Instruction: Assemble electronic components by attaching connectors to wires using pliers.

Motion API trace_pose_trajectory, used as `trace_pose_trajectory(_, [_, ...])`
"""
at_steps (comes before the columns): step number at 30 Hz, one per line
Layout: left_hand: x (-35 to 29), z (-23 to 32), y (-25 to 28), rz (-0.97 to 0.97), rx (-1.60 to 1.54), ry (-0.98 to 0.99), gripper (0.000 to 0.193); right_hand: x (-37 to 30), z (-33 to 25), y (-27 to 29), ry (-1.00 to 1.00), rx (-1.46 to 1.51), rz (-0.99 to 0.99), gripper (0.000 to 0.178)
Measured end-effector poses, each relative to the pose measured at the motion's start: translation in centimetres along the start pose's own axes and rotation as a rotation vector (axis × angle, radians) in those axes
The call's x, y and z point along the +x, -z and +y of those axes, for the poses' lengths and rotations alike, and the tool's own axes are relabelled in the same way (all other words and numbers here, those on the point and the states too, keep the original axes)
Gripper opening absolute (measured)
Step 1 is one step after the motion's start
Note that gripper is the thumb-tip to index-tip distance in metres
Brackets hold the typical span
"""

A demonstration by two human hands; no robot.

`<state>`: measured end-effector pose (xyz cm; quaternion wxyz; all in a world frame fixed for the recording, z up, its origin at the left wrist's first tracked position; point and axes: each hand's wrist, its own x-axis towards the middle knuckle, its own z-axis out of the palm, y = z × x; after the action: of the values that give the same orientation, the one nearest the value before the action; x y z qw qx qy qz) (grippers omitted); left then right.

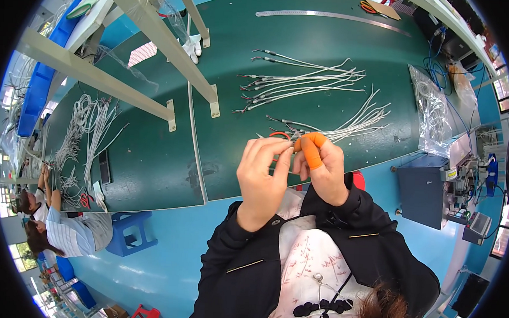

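Mid-frame, the left hand (262, 171) and the right hand (328, 170), which wears orange finger covers (311, 154), have fingertips close together; what either grasps, if anything, I cannot tell. White cables (351, 129) lie just above the right hand on the green table (153, 166), more cables (305, 79) toward the upper middle.

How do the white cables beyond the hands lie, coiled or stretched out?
Stretched out: the white cables lie lengthwise on the green table, without loops.

White cables (348, 130), dark-green tabletop (326, 41)
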<state>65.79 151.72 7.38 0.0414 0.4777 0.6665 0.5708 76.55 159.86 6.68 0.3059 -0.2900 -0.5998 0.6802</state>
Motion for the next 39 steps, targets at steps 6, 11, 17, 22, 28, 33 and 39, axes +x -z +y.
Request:
trace_pose_trajectory(6, [1.4,-0.3,1.5,-0.024,-0.425,0.348,0.018,-0.3,-0.2,-0.4,0.087,-0.193,-0.054,0.018])
trace_pose_trajectory(11, [0.5,-1.5,1.4,-0.079,-0.47,0.414,0.018,-0.4,-0.1,-0.5,0.164,-0.264,-0.08,0.019])
trace_pose_trajectory(17, [0.1,-0.6,-0.2,0.121,-0.033,0.066,0.016,-0.4,-0.5,-1.0,0.058,-0.176,-0.04,0.013])
trace_pose_trajectory(22, [0.1,-1.1,-0.5,0.178,0.399,-0.315,0.016,-0.3,-0.5,-0.8,0.073,-0.258,-0.053,0.013])
trace_pose_trajectory(28, [0.1,-2.0,0.2,0.001,0.697,-0.471,0.016,0.4,0.1,-0.1,0.196,-0.546,-0.109,0.012])
trace_pose_trajectory(33, [0.0,-2.3,0.6,-0.06,0.759,-0.432,0.014,0.6,0.3,-0.5,0.381,-0.817,-0.113,0.016])
trace_pose_trajectory(39, [0.0,-2.3,0.4,-0.231,0.734,-0.203,0.015,1.4,1.2,-0.6,0.692,-1.123,-0.099,0.021])
